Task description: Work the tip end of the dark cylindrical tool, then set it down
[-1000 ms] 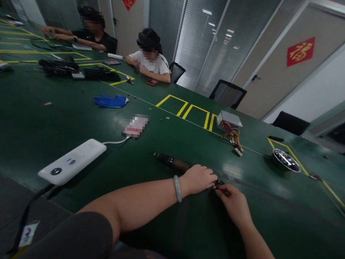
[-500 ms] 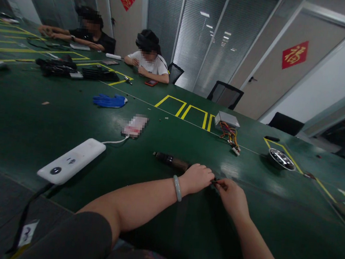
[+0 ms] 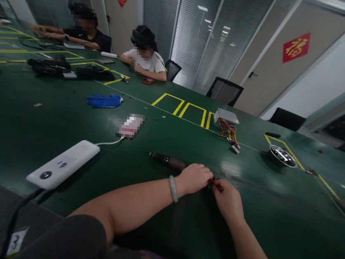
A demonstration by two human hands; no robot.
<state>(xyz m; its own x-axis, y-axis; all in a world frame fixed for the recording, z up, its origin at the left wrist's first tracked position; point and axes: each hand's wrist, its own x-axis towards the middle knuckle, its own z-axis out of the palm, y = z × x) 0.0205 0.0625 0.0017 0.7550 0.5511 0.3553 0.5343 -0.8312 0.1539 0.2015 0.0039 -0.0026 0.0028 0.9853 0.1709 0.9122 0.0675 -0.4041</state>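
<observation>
A dark, cylindrical tool that looks like an in-line electric screwdriver (image 3: 170,161) lies on the green tabletop, its narrow tip pointing left. My left hand (image 3: 195,178), with a pale bangle at the wrist, is closed over the tool's right-hand part and hides it. Right beside it, my right hand (image 3: 227,199) pinches a small dark piece at the tool's right end between thumb and fingers. The fingers cover most of that piece, so its kind and whether it is joined to the tool cannot be made out.
To my left lie a white power bank (image 3: 64,163), a phone (image 3: 131,125) cabled to it and a blue glove (image 3: 104,100). Farther right are a power supply unit (image 3: 226,116) with loose wires and a metal bowl (image 3: 282,155). Two people sit across the table (image 3: 96,197).
The view has shifted slightly, so most things sit a little farther left. Both hands keep their places at the tool, with the right fingers slightly changed around the small piece.
</observation>
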